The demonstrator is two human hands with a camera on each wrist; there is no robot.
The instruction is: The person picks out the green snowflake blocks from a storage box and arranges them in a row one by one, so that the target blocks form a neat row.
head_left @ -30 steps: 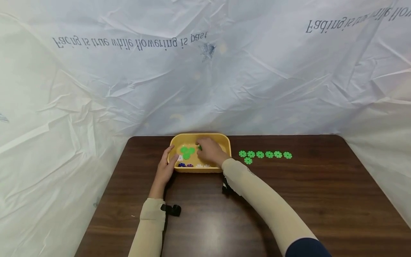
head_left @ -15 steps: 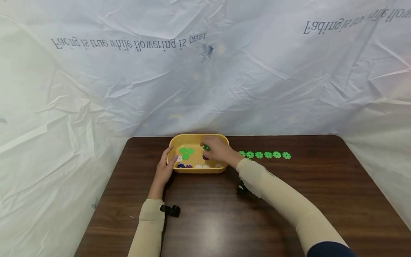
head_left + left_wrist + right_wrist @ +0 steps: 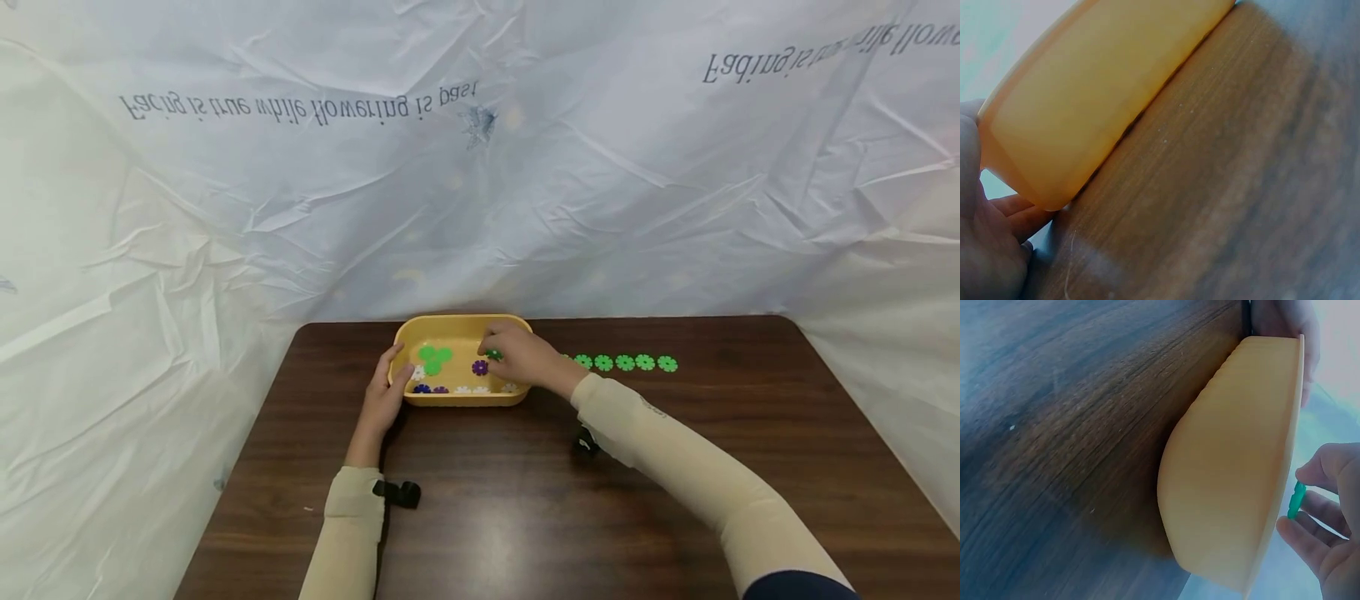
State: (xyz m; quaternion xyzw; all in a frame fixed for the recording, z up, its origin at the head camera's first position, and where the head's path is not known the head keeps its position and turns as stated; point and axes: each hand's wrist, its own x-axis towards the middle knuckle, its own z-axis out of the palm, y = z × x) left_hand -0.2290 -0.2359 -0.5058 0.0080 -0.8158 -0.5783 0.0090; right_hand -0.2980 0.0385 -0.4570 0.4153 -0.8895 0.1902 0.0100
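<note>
My left hand [image 3: 384, 398] grips the left end of a yellow plastic tray [image 3: 461, 400], thumb over the rim and fingers round the outside corner. Over the tray's right part, my right hand [image 3: 523, 354] pinches a green snowflake disc [image 3: 1296, 500] on edge between thumb and fingertips, just above the rim in the right wrist view. Inside the tray lie a cluster of green discs [image 3: 432, 367], a purple disc [image 3: 480, 367] near my right fingertips, a white disc [image 3: 417, 373] by my left thumb, and more white and dark purple discs along the near wall.
Right of the tray, several green discs [image 3: 625, 362] lie in a row on the dark wooden table [image 3: 480, 500]; my right forearm hides the row's left end. A pale printed sheet [image 3: 600, 167] hangs behind the table and along its sides.
My right hand has drawn to the right within the tray, holding the green disc and uncovering the purple one. My forearm has swung right over part of the row. The left hand keeps its grip.
</note>
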